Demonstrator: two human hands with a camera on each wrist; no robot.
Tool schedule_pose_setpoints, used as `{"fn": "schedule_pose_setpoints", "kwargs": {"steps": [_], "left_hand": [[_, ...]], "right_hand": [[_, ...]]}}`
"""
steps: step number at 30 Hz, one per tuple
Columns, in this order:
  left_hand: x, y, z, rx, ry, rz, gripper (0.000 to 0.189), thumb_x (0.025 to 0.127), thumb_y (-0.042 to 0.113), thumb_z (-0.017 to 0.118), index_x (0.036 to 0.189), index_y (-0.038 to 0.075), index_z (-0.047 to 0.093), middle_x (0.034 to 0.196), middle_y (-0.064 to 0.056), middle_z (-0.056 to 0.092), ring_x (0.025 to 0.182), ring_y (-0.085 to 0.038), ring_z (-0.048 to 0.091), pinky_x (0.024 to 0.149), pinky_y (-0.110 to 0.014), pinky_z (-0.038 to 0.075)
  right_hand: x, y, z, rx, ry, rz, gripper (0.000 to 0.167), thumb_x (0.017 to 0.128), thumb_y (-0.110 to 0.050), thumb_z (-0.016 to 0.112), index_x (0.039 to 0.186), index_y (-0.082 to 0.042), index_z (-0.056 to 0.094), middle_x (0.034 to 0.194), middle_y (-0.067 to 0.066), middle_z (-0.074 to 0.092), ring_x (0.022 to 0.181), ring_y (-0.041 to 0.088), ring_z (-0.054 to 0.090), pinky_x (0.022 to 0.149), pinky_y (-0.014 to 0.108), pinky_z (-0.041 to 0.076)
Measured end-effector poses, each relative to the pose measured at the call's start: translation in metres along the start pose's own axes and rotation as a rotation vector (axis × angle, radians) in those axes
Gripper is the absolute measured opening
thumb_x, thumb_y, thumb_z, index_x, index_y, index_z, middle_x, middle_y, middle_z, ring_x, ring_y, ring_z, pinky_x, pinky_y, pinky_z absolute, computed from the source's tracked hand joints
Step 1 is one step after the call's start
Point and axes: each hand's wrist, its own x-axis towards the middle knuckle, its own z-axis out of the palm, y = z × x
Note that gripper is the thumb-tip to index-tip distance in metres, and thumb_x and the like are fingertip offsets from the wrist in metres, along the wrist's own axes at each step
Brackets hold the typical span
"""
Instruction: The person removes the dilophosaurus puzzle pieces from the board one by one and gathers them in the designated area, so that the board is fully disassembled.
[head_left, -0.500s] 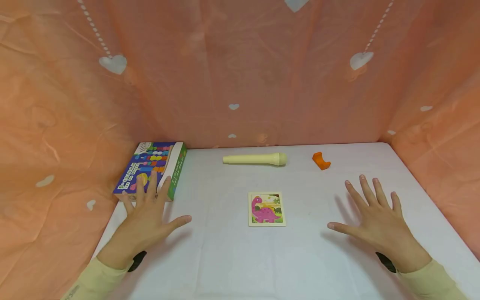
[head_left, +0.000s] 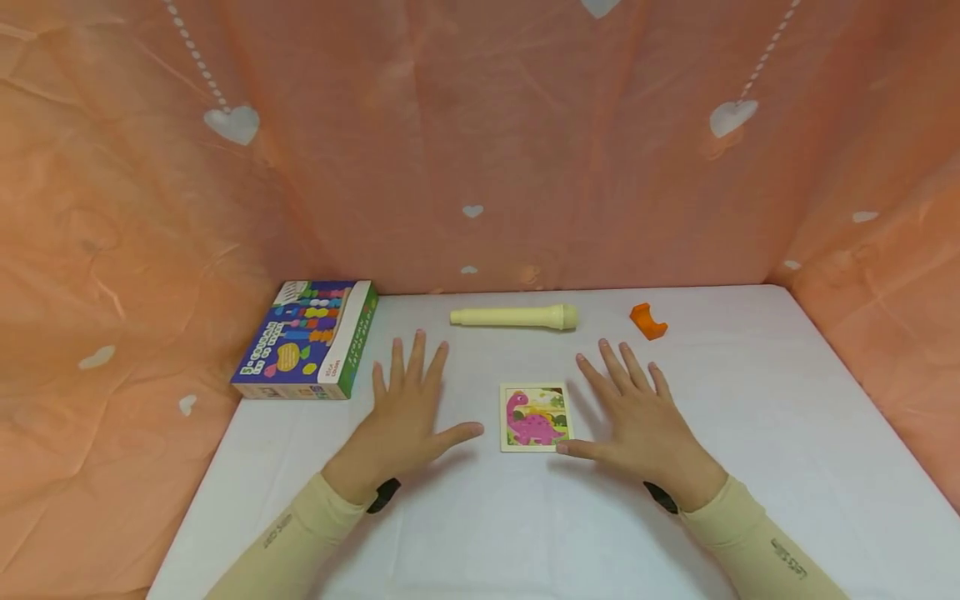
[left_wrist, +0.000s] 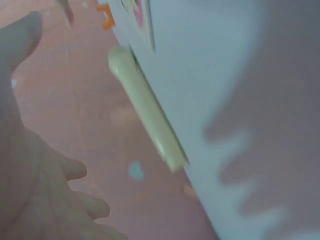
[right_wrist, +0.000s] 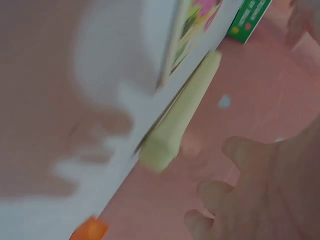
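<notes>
Between the two hands a small square dinosaur picture puzzle (head_left: pixel 534 418) in a pale frame lies flat on the table. My left hand (head_left: pixel 397 425) hovers to its left, fingers spread, holding nothing. My right hand (head_left: pixel 645 433) is over the table on the other side, fingers also spread, its thumb overlapping the puzzle's lower right corner in the head view; whether it touches cannot be told. Behind them lies a pale yellow toy microphone (head_left: pixel 513 317), seen too in the left wrist view as a microphone (left_wrist: pixel 147 110) and in the right wrist view as a microphone (right_wrist: pixel 182 110).
A boxed bead toy (head_left: pixel 307 340) lies at the back left of the white table (head_left: pixel 480 533). An orange U-shaped piece (head_left: pixel 648 322) sits at the back right. Peach-coloured cloth (head_left: pixel 510 150) with hearts walls the back and sides.
Both hands have moved inward towards the puzzle, the left one away from the box and the right one leftward. The objects on the table lie as before.
</notes>
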Motion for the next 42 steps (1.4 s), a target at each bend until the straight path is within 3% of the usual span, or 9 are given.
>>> {"fn": "schedule_pose_setpoints", "kwargs": {"steps": [4, 7, 10, 15, 19, 26, 42], "left_hand": [[0.017, 0.016, 0.015, -0.076, -0.044, 0.071, 0.11, 0.101, 0.072, 0.058, 0.175, 0.012, 0.003, 0.181, -0.02, -0.014, 0.165, -0.054, -0.012, 0.128, -0.078, 0.001], [0.027, 0.024, 0.024, -0.122, -0.048, 0.138, 0.092, 0.11, 0.051, 0.058, 0.174, 0.009, 0.008, 0.181, -0.023, -0.001, 0.166, -0.056, 0.002, 0.132, -0.071, 0.009], [0.034, 0.03, 0.031, -0.127, -0.027, 0.194, 0.079, 0.112, 0.035, 0.058, 0.173, 0.005, 0.017, 0.179, -0.026, 0.017, 0.164, -0.054, 0.019, 0.132, -0.064, 0.022], [0.044, 0.04, 0.036, -0.123, -0.028, 0.23, 0.067, 0.109, 0.03, 0.067, 0.163, 0.0, 0.041, 0.166, -0.023, 0.048, 0.155, -0.042, 0.046, 0.126, -0.054, 0.041], [0.048, 0.044, 0.04, -0.1, -0.063, 0.227, 0.058, 0.106, 0.031, 0.07, 0.152, -0.002, 0.056, 0.156, -0.019, 0.06, 0.146, -0.035, 0.059, 0.121, -0.048, 0.048], [0.055, 0.047, 0.044, -0.063, -0.045, 0.246, 0.049, 0.105, 0.03, 0.072, 0.141, -0.003, 0.066, 0.146, -0.019, 0.068, 0.139, -0.033, 0.064, 0.119, -0.046, 0.05], [0.068, 0.052, 0.038, -0.065, -0.066, 0.186, 0.032, 0.098, 0.029, 0.081, 0.118, 0.003, 0.077, 0.123, -0.011, 0.075, 0.112, -0.026, 0.071, 0.104, -0.042, 0.059]], "right_hand": [[0.015, -0.018, 0.009, 0.031, -0.001, -0.075, 0.12, 0.082, -0.091, 0.064, 0.174, -0.026, 0.023, 0.183, 0.013, 0.013, 0.169, 0.042, 0.013, 0.13, 0.072, 0.019], [0.022, -0.028, 0.012, 0.064, 0.011, -0.141, 0.114, 0.085, -0.085, 0.068, 0.172, -0.022, 0.031, 0.18, 0.016, 0.024, 0.166, 0.042, 0.025, 0.127, 0.068, 0.03], [0.027, -0.033, 0.017, 0.106, 0.028, -0.195, 0.103, 0.087, -0.07, 0.079, 0.167, -0.015, 0.042, 0.174, 0.019, 0.036, 0.16, 0.044, 0.038, 0.122, 0.064, 0.041], [0.031, -0.034, 0.026, 0.172, 0.008, -0.217, 0.083, 0.089, -0.046, 0.087, 0.156, -0.007, 0.057, 0.166, 0.02, 0.05, 0.151, 0.042, 0.051, 0.118, 0.058, 0.048], [0.033, -0.034, 0.032, 0.21, -0.046, -0.223, 0.07, 0.091, -0.038, 0.087, 0.149, -0.006, 0.064, 0.162, 0.02, 0.054, 0.149, 0.041, 0.054, 0.117, 0.055, 0.049], [0.035, -0.033, 0.033, 0.194, -0.05, -0.21, 0.064, 0.091, -0.034, 0.088, 0.145, -0.007, 0.068, 0.161, 0.019, 0.056, 0.148, 0.043, 0.055, 0.116, 0.056, 0.05], [0.036, -0.033, 0.034, 0.185, -0.041, -0.212, 0.06, 0.091, -0.033, 0.087, 0.142, -0.006, 0.069, 0.158, 0.019, 0.059, 0.147, 0.042, 0.056, 0.117, 0.055, 0.05]]}}
